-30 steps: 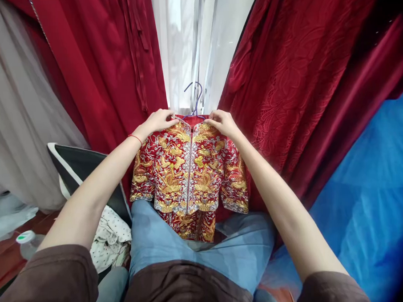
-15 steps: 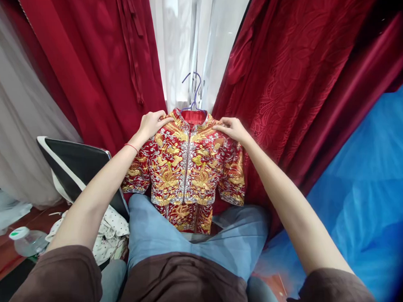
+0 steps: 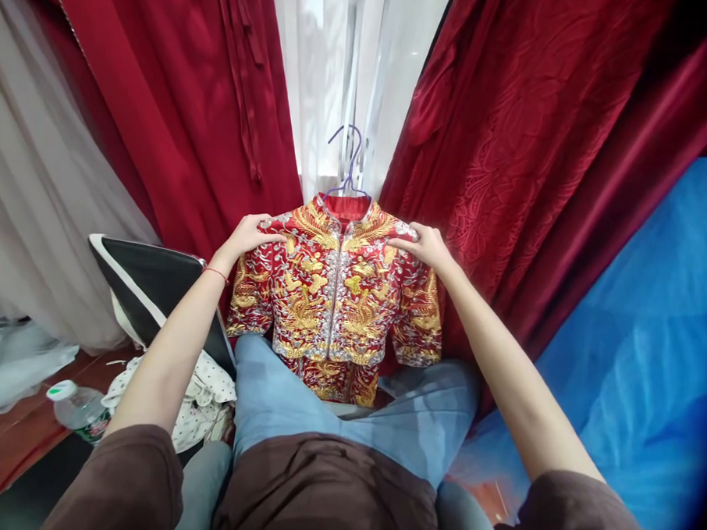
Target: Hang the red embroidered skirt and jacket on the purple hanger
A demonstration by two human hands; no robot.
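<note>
A red jacket (image 3: 363,284) with dense gold and silver embroidery hangs upright on a purple hanger (image 3: 354,152), its stand collar and centre front facing me. My left hand (image 3: 252,234) is closed on the jacket's shoulder at the left, thumb on the front and fingers over the top. At the opposite shoulder, my right hand (image 3: 424,245) grips the cloth in the same way. Matching embroidered red cloth (image 3: 329,379) shows below the jacket's hem, between my knees. The hanger's arms are mostly hidden inside the jacket.
Red garments (image 3: 206,107) hang on both sides, before a white curtain (image 3: 316,79). At left are a dark panel with a white edge (image 3: 154,266), dotted white cloth (image 3: 201,404) and a plastic bottle (image 3: 79,410). Blue fabric (image 3: 625,323) spreads at right.
My left hand has slid outward and down along its shoulder, and my right hand sits slightly lower and farther out. More of the jacket's shoulders shows. The whole view has shifted a little.
</note>
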